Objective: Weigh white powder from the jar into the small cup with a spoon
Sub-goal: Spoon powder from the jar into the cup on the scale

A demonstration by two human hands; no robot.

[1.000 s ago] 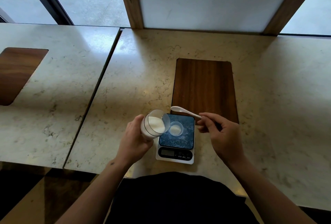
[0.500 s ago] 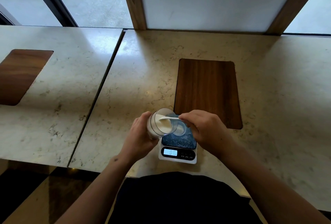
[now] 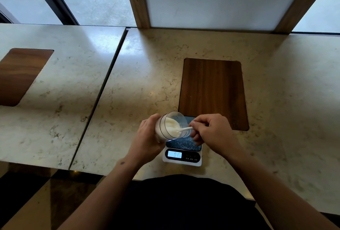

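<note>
**Spoon dipped into tilted jar above the scale**

The jar point(image 3: 172, 126) is gripped around its base by the left hand point(image 3: 147, 137), whose fingers are wrapped closed about it. It is held tilted, with the open mouth turned toward the right hand and raised over the left part of the scale point(image 3: 182, 153). White powder point(image 3: 172, 124) is seen banked against the lower inner wall of the jar.

The white spoon point(image 3: 184, 129) is pinched by its handle between the thumb and curled fingers of the right hand point(image 3: 211, 132), which is otherwise closed. The bowl end of the spoon is sunk into the powder inside the jar mouth, while the handle runs out over the rim toward the right hand.

The small cup is not clearly made out; it is hidden behind the jar and hands above the scale's dark platform, which is dusted with white specks. The lit display point(image 3: 174, 154) at the near edge of the scale is blurred and cannot be read. A dark wooden inlay point(image 3: 213, 89) in the marble table point(image 3: 143, 75) lies just beyond the scale.
</note>
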